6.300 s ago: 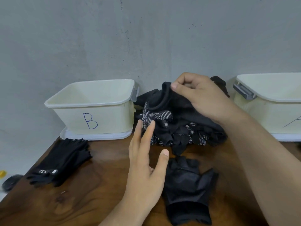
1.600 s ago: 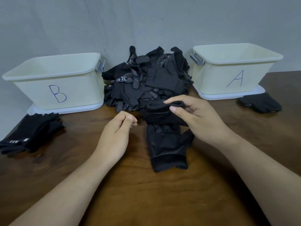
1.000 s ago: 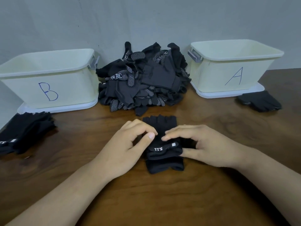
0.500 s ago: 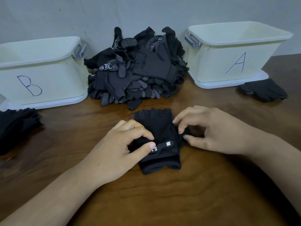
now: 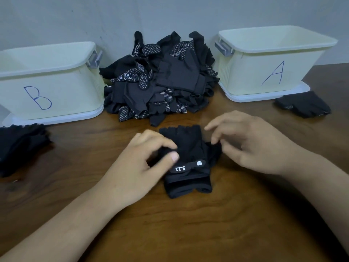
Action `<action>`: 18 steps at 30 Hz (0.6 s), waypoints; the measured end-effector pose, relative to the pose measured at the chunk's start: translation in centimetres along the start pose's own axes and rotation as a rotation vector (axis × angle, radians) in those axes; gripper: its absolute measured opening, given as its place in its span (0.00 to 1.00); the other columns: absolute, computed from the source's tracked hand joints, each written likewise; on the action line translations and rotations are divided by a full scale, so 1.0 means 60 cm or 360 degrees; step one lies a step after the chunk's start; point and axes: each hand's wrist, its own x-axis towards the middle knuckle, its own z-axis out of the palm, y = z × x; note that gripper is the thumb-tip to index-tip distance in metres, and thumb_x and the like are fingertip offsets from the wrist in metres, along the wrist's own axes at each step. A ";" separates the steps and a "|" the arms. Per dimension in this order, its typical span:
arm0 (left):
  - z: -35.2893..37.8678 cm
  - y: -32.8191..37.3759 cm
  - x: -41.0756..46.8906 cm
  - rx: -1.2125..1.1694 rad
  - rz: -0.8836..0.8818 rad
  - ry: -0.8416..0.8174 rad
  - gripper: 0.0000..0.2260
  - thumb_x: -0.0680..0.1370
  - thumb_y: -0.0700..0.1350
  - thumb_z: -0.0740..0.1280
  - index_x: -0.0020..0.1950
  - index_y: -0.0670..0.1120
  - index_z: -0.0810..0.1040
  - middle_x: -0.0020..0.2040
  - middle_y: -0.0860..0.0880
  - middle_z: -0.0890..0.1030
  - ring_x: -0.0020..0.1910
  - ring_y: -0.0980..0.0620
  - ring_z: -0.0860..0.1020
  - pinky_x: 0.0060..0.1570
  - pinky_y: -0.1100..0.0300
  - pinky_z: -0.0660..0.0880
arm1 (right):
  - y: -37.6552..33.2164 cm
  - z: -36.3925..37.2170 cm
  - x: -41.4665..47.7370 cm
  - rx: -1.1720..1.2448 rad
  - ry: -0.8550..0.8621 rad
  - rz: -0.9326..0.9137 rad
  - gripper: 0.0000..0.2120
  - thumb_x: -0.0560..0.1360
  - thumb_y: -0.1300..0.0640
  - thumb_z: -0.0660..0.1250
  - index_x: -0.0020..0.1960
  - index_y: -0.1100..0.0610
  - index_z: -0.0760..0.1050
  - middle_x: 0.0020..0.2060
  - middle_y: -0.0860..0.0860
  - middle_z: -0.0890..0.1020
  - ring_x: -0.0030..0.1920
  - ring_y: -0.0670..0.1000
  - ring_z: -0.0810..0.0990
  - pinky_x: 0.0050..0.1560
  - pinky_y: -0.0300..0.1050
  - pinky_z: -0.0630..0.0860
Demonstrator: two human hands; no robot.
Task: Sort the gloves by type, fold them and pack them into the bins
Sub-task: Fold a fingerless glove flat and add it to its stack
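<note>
Looking down from the head view, the step in hand is judged to be the fold. A black fingerless glove (image 5: 188,157) lies flat on the counter (image 5: 188,233) between both hands, cuff toward the viewer, apparently stacked on a second like glove whose cuff shows below it. The left hand (image 5: 143,167) pinches the glove's left edge between its thumb and curled fingers (image 5: 166,146). The right hand (image 5: 251,144) arches over the right edge with bent fingers (image 5: 213,140). Motion blur hides whether they hold any cloth.

The unsorted pile (image 5: 160,82) sits against the wall between bin B (image 5: 47,95) and bin A (image 5: 264,72). Neither bin shows any glove inside, so packing is judged not yet begun. One dark stack (image 5: 20,146) lies before bin B, and another (image 5: 304,106) lies beside bin A.

- **Next move:** it probably calls for turning one side of the glove over the other and pressing it flat, then carrying it to the matching stack.
- **Materials:** the glove is soft matt knit with scalloped finger openings and a smooth wrist strap lettered in white. Many pile gloves carry white grip dots.
- **Bins and counter:** the bins are pale rigid plastic with grey latches and hand-drawn letters. The counter is glossy dark wood.
</note>
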 end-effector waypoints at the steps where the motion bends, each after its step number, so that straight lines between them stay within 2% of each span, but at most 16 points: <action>1: -0.005 -0.005 0.003 -0.0049 -0.0037 0.0142 0.07 0.82 0.54 0.67 0.59 0.61 0.81 0.58 0.62 0.78 0.62 0.57 0.76 0.57 0.66 0.73 | -0.015 0.001 0.002 0.0078 0.0108 -0.0002 0.09 0.79 0.62 0.68 0.53 0.50 0.84 0.61 0.39 0.82 0.62 0.43 0.80 0.58 0.43 0.78; 3: -0.015 -0.018 0.009 -0.0096 -0.0176 0.0277 0.07 0.83 0.49 0.66 0.58 0.60 0.79 0.54 0.62 0.79 0.58 0.59 0.78 0.58 0.62 0.74 | -0.050 0.012 0.004 0.0240 0.0148 -0.0061 0.10 0.82 0.61 0.68 0.60 0.52 0.84 0.62 0.43 0.83 0.64 0.42 0.81 0.64 0.41 0.77; 5: -0.017 -0.026 0.009 -0.0073 -0.0299 0.0220 0.09 0.83 0.46 0.66 0.59 0.61 0.77 0.53 0.63 0.80 0.58 0.61 0.78 0.58 0.62 0.74 | -0.080 0.029 0.005 0.0271 -0.0052 -0.0115 0.13 0.85 0.54 0.67 0.69 0.50 0.81 0.68 0.42 0.80 0.69 0.40 0.77 0.69 0.38 0.74; 7: -0.012 -0.027 0.005 -0.0044 -0.0351 0.0150 0.11 0.83 0.46 0.68 0.60 0.62 0.76 0.54 0.63 0.81 0.59 0.63 0.77 0.57 0.65 0.73 | -0.092 0.045 0.004 0.0164 -0.0349 -0.0095 0.20 0.86 0.43 0.62 0.77 0.44 0.74 0.76 0.36 0.72 0.75 0.37 0.69 0.73 0.34 0.68; 9: -0.007 -0.021 0.003 -0.0053 -0.0373 0.0124 0.11 0.83 0.47 0.69 0.61 0.63 0.75 0.55 0.65 0.81 0.54 0.65 0.77 0.49 0.68 0.71 | -0.087 0.054 0.004 0.0016 -0.0564 -0.0056 0.25 0.86 0.37 0.57 0.82 0.39 0.65 0.81 0.33 0.61 0.80 0.34 0.58 0.76 0.27 0.55; 11: -0.007 -0.017 0.003 -0.0052 -0.0383 0.0118 0.12 0.82 0.49 0.69 0.62 0.63 0.74 0.56 0.65 0.81 0.44 0.62 0.78 0.42 0.71 0.69 | -0.080 0.055 0.005 -0.0004 -0.0676 -0.0014 0.27 0.86 0.36 0.55 0.84 0.38 0.59 0.83 0.32 0.55 0.81 0.32 0.50 0.75 0.24 0.45; 14: -0.009 -0.016 0.002 -0.0034 -0.0383 0.0093 0.15 0.82 0.48 0.71 0.64 0.64 0.72 0.58 0.65 0.81 0.36 0.61 0.77 0.40 0.73 0.69 | -0.071 0.051 0.011 0.0078 -0.0783 -0.0007 0.29 0.86 0.37 0.57 0.85 0.39 0.56 0.83 0.31 0.51 0.80 0.28 0.43 0.76 0.25 0.40; 16: -0.009 -0.015 0.002 -0.0058 -0.0370 0.0062 0.17 0.81 0.48 0.72 0.65 0.65 0.72 0.60 0.66 0.80 0.41 0.61 0.79 0.43 0.71 0.70 | -0.065 0.051 0.013 0.0079 -0.0788 -0.0010 0.28 0.86 0.38 0.57 0.85 0.40 0.57 0.83 0.31 0.53 0.79 0.26 0.44 0.77 0.26 0.41; 18: -0.010 -0.014 0.002 -0.0064 -0.0349 0.0014 0.20 0.80 0.50 0.73 0.67 0.66 0.70 0.63 0.68 0.79 0.49 0.55 0.81 0.52 0.65 0.74 | -0.059 0.053 0.011 0.0042 -0.0720 -0.0013 0.25 0.88 0.41 0.55 0.84 0.41 0.60 0.83 0.33 0.58 0.79 0.27 0.47 0.79 0.28 0.44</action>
